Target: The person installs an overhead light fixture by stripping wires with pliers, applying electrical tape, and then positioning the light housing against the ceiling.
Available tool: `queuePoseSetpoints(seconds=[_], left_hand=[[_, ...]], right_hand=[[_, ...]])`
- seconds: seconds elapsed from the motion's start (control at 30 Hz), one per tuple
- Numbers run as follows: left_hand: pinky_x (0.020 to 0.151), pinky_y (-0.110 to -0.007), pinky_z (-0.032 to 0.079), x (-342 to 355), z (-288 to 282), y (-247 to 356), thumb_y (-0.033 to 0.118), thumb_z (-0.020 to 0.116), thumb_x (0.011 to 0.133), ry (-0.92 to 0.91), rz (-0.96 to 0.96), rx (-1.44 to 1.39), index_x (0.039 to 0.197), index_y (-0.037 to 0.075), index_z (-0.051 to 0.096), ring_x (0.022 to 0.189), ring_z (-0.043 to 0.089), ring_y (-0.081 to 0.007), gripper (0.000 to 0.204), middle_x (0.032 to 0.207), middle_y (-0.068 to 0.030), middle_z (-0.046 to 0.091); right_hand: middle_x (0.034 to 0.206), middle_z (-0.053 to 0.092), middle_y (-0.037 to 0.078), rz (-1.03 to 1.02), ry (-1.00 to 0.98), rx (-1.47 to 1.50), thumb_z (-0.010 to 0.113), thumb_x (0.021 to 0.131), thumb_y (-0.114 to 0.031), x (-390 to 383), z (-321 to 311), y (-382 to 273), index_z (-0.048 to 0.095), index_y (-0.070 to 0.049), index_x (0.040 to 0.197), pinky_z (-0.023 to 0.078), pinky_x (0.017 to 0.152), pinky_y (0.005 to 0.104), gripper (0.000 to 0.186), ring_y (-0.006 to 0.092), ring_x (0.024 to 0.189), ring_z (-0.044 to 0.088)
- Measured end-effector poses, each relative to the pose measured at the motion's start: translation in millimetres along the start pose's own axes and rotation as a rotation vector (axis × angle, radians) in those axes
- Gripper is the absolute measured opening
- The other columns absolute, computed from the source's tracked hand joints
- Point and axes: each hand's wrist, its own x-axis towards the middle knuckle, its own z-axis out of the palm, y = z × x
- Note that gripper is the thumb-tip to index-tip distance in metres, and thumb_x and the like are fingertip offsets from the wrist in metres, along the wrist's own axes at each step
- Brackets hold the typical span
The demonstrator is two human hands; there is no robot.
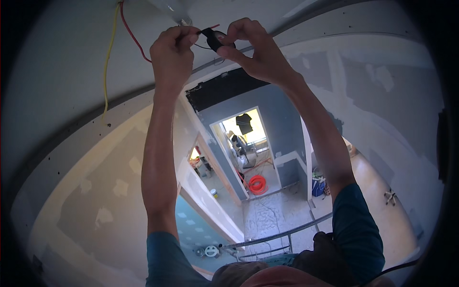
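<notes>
Black tape roll (pixel 213 41) sits between the hands; the right hand (pixel 260 53), partly curled, grips it by thumb and fingers. Left of the roll, the left hand (pixel 171 55) tightly pinches a dark strip (pixel 201 32).

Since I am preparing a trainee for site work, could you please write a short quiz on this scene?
1. Which hand has its thumb and fingers at the black roll?
2. True or false: the coil on the floor is blue.
3. What colour is the wire hanging beside the red wire? (a) green (b) yellow (c) white

Key:
1. The right hand.
2. False; the coil is orange.
3. b
</notes>
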Motion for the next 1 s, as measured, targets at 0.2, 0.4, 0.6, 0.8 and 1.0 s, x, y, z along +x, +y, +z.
queuePoseSetpoints(seconds=[0.2, 0.4, 0.6, 0.8, 1.0], left_hand=[[0.079, -0.026, 0.05, 3, 0, -3, 0.0, 0.07, 0.094, -0.058, -0.016, -0.076, 0.104, 0.0, 0.077, 0.084, 0.063, -0.0114, 0.011, 0.092, -0.0058, 0.073], [0.078, -0.029, 0.052, 2, 3, -5, -0.004, 0.07, 0.092, -0.092, 0.087, 0.087, 0.103, 0.001, 0.076, 0.082, 0.066, -0.0154, 0.015, 0.096, -0.0096, 0.071], [0.074, -0.032, 0.054, 5, 2, -1, -0.004, 0.069, 0.089, -0.111, 0.225, 0.32, 0.103, -0.001, 0.076, 0.08, 0.07, -0.0203, 0.016, 0.092, -0.0141, 0.072], [0.074, -0.038, 0.054, 1, 9, 8, -0.004, 0.069, 0.086, 0.049, 0.03, 0.118, 0.1, 0.001, 0.077, 0.078, 0.071, -0.0277, 0.016, 0.092, -0.0155, 0.075], [0.069, -0.026, 0.048, 1, 10, 10, 0.004, 0.069, 0.096, 0.042, -0.078, -0.047, 0.108, 0.001, 0.076, 0.073, 0.059, -0.0097, 0.014, 0.085, -0.0058, 0.073]], right_hand=[[0.111, 0.074, 0.0, -0.123, -0.054, -0.259, 0.08, 0.09, -0.028, 19, -13, 23, 0.061, -0.013, 0.114, 0.036, 0.106, 0.0435, 0.034, 0.024, 0.109, 0.058], [0.123, 0.06, 0.011, -0.136, -0.204, -0.123, 0.055, 0.105, -0.006, 49, -12, 31, 0.044, -0.006, 0.127, 0.039, 0.104, 0.0367, 0.025, 0.0182, 0.111, 0.056], [0.11, 0.068, 0.013, 0.238, -0.147, 0.473, 0.056, 0.093, 0.007, 54, -6, 6, 0.052, -0.007, 0.12, 0.047, 0.079, 0.028, 0.031, 0.0156, 0.089, 0.061], [0.113, 0.071, 0.006, 0.212, 0.081, 0.283, 0.082, 0.087, -0.023, -4, 7, -33, 0.061, -0.01, 0.112, 0.048, 0.084, 0.0318, 0.035, 0.0175, 0.1, 0.062], [0.111, 0.072, 0.004, 0.225, 0.149, 0.044, 0.083, 0.088, -0.027, 11, 11, -12, 0.06, -0.005, 0.113, 0.051, 0.07, 0.0353, 0.041, 0.0185, 0.079, 0.068]])
